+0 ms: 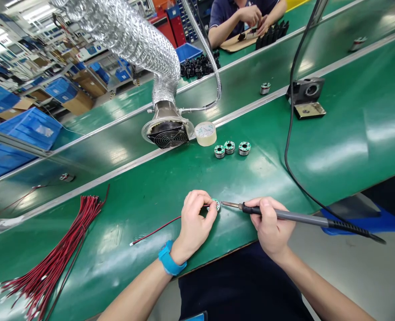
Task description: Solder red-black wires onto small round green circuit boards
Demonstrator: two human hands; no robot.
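Note:
My right hand (273,225) is closed around a grey and black soldering iron (297,217), its metal tip pointing left. Just off that tip sits a small ring-shaped motor part with a green circuit board (216,205), partly hidden by my fingers. My left hand (197,218), with a blue wrist strap (171,258), pinches a thin red and black wire (160,228) against the part. A white connector at the wire's other end lies on the green mat. Whether the tip touches the board, I cannot tell.
Several similar ring parts (244,148) stand near a tape roll (205,134) and a fume extractor fan (169,133). A wire bundle (66,247) lies left, a soldering iron stand (307,96) back right. The iron's black cable (287,151) crosses the mat. A co-worker (244,20) sits opposite.

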